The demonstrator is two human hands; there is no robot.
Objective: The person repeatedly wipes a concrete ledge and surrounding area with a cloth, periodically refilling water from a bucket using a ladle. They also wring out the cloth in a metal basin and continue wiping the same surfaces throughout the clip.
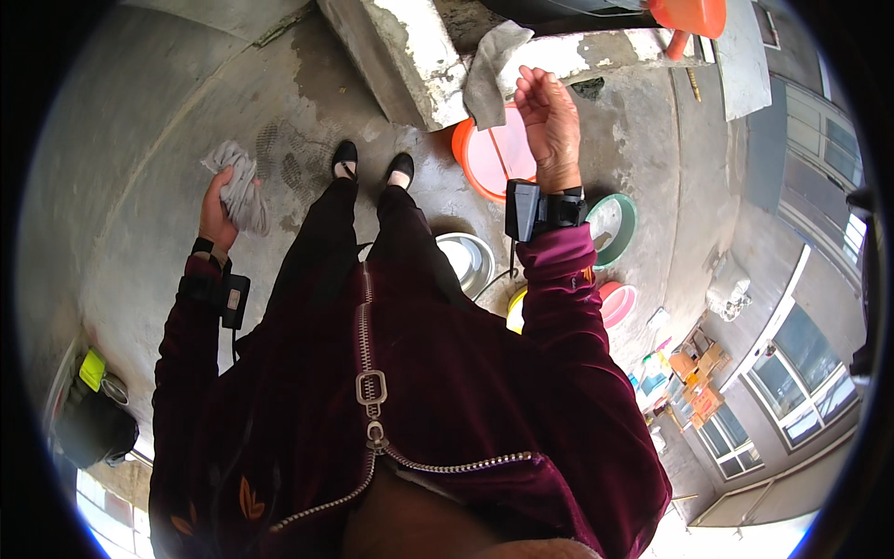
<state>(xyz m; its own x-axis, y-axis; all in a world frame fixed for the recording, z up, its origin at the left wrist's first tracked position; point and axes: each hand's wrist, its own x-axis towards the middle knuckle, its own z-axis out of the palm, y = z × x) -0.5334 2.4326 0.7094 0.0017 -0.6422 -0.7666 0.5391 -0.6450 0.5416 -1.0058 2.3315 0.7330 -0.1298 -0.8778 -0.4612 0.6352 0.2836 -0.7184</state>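
Observation:
My left hand [219, 214] is closed around a crumpled light grey cloth [240, 186], held out to the left above the concrete floor. The cloth hangs in loose folds past my fingers. Raised at the upper right, my right hand [551, 126] looks empty, its fingers loosely extended and a little bent. Beside it, a long, narrow grey piece of fabric [489, 74], shaped like a sock, drapes over the pale ledge [596, 56]. Below that fabric stands an orange-rimmed basin [475, 163], partly hidden by my right hand and wrist.
A metal basin [477, 261], a green basin [622, 228] and a pink basin [618, 304] stand on the floor to the right. A concrete block [400, 56] rises ahead of my feet. An orange plastic vessel [691, 17] sits on the ledge. Cardboard boxes [703, 396] are stacked farther off.

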